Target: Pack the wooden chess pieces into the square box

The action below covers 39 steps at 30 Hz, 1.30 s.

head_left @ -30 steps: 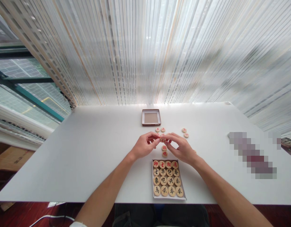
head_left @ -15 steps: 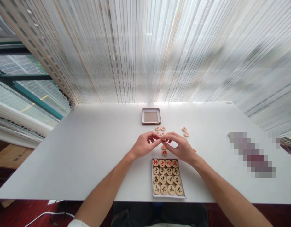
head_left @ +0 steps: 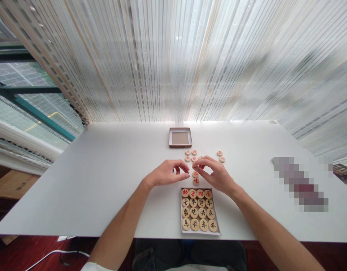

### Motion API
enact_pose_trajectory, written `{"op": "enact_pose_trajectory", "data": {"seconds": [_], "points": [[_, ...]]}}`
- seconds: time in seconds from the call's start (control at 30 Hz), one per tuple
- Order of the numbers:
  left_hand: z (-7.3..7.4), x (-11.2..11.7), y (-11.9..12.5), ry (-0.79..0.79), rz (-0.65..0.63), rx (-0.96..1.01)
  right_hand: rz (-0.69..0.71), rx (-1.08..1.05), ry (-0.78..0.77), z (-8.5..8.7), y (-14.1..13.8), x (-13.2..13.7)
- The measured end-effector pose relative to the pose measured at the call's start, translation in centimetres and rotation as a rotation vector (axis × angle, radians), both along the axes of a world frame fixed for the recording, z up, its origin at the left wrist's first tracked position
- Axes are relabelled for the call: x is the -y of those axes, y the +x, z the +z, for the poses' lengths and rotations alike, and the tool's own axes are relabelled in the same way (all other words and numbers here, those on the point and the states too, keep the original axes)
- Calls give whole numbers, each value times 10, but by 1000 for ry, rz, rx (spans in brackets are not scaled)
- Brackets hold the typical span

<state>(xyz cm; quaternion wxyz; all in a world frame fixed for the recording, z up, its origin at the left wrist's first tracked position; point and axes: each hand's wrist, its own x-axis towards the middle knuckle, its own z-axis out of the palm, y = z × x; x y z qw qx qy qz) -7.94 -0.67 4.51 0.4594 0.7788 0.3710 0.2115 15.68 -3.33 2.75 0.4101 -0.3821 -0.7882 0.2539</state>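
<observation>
Between the thumb and fingers of my right hand [head_left: 214,172] is a round wooden xiangqi piece [head_left: 194,166], held just above the table. My left hand [head_left: 170,173] is to the left with its thumb and fingers apart and nothing in them. Below the hands lie two red-lettered pieces, one marked 相 [head_left: 195,174] and one marked 炮 [head_left: 196,181]. A shallow box [head_left: 218,229] near the front edge holds rows of pieces, the far row red-lettered and the nearer rows black-lettered.
More red-lettered pieces [head_left: 187,152] lie beyond my hands, and others [head_left: 220,153] to the right. A box lid [head_left: 169,139] rests farther back on the white table [head_left: 105,158]. A blurred-out object [head_left: 300,184] lies at the right. A string curtain [head_left: 173,75] hangs behind.
My left hand has let go and drawn back to the left, its fingers parting. The piece stays in my right hand, which has hardly moved.
</observation>
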Motion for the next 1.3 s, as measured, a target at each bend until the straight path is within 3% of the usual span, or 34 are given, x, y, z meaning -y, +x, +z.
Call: {"op": "enact_pose_trajectory", "data": {"seconds": [0.23, 0.5, 0.63, 0.8, 1.0, 1.3], "points": [[-1, 0, -5, -65, -148, -139, -41, 6, 14, 5, 3, -1], [-3, 8, 5, -24, -160, -235, -150, -140, -36, 19, 10, -2], [-3, 12, 10, 64, -155, -292, -132, -203, -87, 29, 13, 16], [-7, 15, 15, 162, -171, -296, -8, -17, -193, 36, 7, 54], [-8, 15, 15, 157, -169, -287, 57, 97, -347, 28, -18, 85], [-6, 14, 11, 118, -188, -285, -60, 308, -326, 9, -38, 94]]}}
